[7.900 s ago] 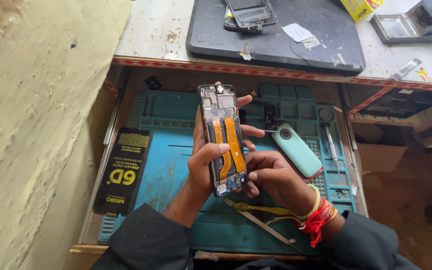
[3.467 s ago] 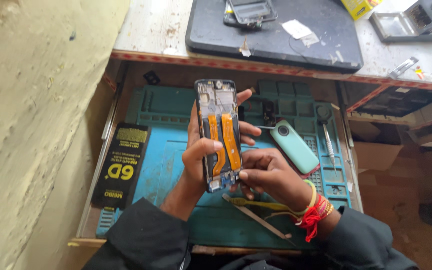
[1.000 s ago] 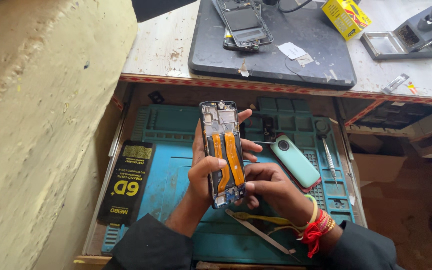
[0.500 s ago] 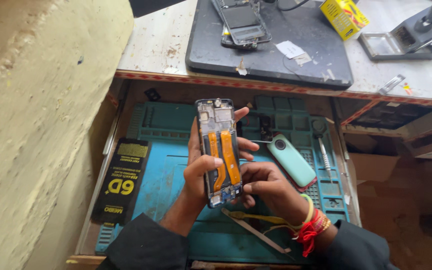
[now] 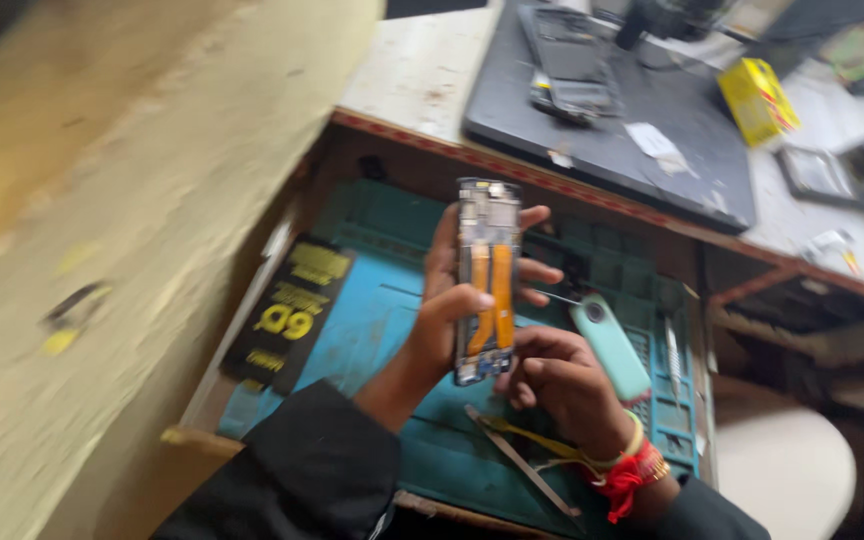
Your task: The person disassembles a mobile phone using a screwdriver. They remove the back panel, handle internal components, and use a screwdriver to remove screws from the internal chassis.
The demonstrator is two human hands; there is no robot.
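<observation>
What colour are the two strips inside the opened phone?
Orange strips, clearest in the head view, on the opened phone.

Black long sleeves on both arms; right wrist (image 5: 635, 468) w/ red thread band, pale green & yellowish bangles.

The left hand (image 5: 449, 300) is raised at frame centre, fingers wrapped and thumb pressed across. The right hand (image 5: 562, 385) sits just below-right, fingers curled, wrist banded.

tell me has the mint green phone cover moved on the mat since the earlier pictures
No. The mint green phone cover lies in the same spot on the teal mat, beside its tray compartments; only the camera shifted.
</observation>
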